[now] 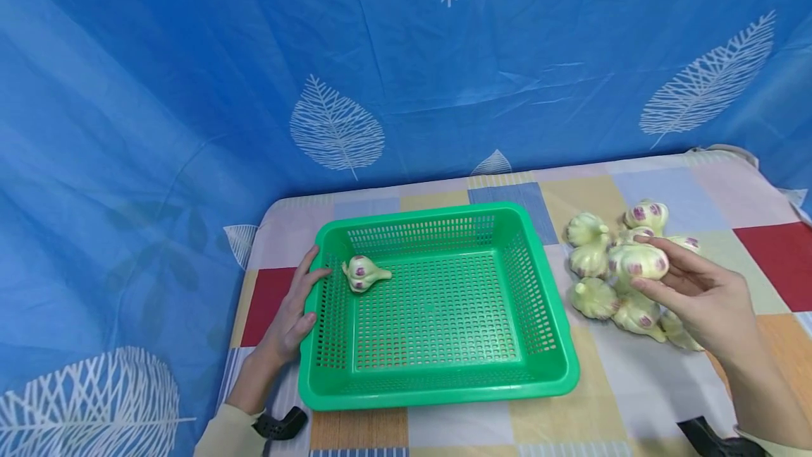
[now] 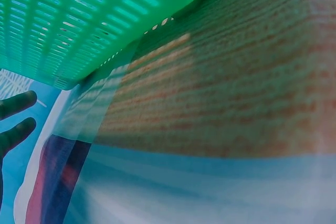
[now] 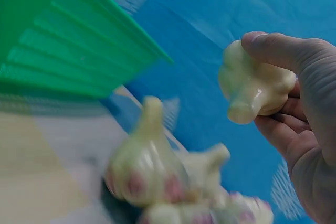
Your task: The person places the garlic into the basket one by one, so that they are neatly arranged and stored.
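The glossy garlic bulb point(image 1: 637, 261) my right hand point(image 1: 717, 295) pinches could slip past the surface's far edge point(image 1: 596, 171); my relaxed left hand point(image 1: 294, 309) touches the basket point(image 1: 438, 404).

Basket point(image 1: 438, 323), garlic point(image 1: 594, 298) on patchwork tablecloth point(image 1: 641, 379)

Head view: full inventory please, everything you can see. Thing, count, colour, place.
Patchwork tablecloth: 1, multicoloured, under everything
Curtain: 1, blue with white leaf prints, behind and left
Basket: 1, green, centre of the tablecloth
Basket garlic bulb: 1, whitish with purple patches, inside, towards the far left
Garlic pile: about 8 bulbs, whitish, some purple-patched, right of the basket; overlap prevents an exact count
Held garlic bulb: 1, whitish with purple patches, in the right grip
Black wrist bands: 2, black, one per wrist
Sleeves: 2, cream, bottom edge
Left grip: 1, bare, at the basket's left rim
Right grip: 1, bare, by the garlic pile
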The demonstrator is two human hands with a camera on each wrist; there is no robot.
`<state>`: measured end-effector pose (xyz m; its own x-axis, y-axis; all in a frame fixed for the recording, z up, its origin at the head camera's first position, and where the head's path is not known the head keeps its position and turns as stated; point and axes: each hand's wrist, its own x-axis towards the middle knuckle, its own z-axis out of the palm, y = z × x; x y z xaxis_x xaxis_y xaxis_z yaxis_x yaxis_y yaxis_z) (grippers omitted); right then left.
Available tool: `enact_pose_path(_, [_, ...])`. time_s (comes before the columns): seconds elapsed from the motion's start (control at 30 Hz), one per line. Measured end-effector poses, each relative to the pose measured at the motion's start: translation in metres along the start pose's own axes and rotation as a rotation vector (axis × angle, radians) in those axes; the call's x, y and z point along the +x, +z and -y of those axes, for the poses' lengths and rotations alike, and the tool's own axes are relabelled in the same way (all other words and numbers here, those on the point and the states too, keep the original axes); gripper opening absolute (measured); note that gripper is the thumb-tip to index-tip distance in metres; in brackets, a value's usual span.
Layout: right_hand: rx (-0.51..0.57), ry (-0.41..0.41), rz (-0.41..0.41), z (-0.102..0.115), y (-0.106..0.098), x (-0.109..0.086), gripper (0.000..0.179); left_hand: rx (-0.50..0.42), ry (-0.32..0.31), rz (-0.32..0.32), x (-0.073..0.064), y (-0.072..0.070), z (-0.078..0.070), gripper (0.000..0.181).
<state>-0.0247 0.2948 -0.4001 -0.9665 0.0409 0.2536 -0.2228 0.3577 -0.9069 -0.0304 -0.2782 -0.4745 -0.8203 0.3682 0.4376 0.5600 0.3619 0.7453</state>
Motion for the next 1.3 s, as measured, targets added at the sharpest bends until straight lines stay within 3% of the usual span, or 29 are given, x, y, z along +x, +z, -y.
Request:
enact_pose_path(0.03, [-0.026, -0.009, 0.023, 0.003, 0.004, 0.002, 0.062, 0.001, -0.001, 0.001, 0.000, 0.000, 0.000, 0.067])
enact_pose_path(0.3, [0.092, 0.000, 0.208, 0.025, 0.039, 0.018, 0.063, 0.023, -0.019, -0.003, -0.002, 0.000, 0.000, 0.065])
enact_pose_path(0.47, [0.150, -0.048, 0.336, 0.043, 0.062, 0.031, 0.063, 0.026, -0.021, -0.001, -0.002, -0.001, 0.001, 0.063])
enact_pose_path(0.7, [0.067, -0.108, 0.471, 0.061, 0.088, 0.050, 0.062, 0.012, -0.046, 0.012, -0.002, -0.001, 0.001, 0.067])
enact_pose_path(1.03, [0.175, 0.045, 0.754, 0.076, 0.142, 0.071, 0.063, 0.028, -0.035, 0.016, 0.000, -0.003, 0.002, 0.070])
enact_pose_path(1.3, [0.124, 0.013, 0.915, 0.073, 0.188, 0.084, 0.062, 0.023, -0.047, 0.014, -0.003, -0.001, 0.001, 0.069])
